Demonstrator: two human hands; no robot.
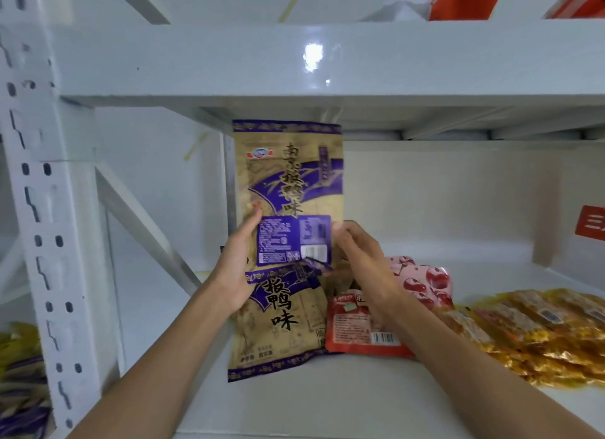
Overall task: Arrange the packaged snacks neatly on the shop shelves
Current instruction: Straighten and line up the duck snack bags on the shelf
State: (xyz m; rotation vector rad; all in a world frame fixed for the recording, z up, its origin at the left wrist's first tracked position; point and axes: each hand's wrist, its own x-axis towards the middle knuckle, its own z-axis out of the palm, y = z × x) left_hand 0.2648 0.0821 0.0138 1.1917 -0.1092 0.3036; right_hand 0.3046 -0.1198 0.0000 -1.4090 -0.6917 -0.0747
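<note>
A tan and purple snack packet point(288, 177) stands upright at the back left of the white shelf point(294, 396). My left hand point(237, 268) lies flat against its lower left edge with straight fingers. My right hand point(360, 252) pinches its lower right edge. A second packet of the same kind point(278, 324) lies flat on the shelf in front of it. Right of that lie a red packet point(357, 334) with a barcode and a pink packet point(422, 278) printed with cherries, partly hidden by my right forearm.
A heap of golden-yellow packets point(530, 334) fills the right of the shelf. A perforated white upright point(42, 229) stands at the left, with yellow and purple packets point(19, 389) beyond it. Orange packs point(465, 0) sit on the shelf above. A red sign point(591, 226) is at the far right.
</note>
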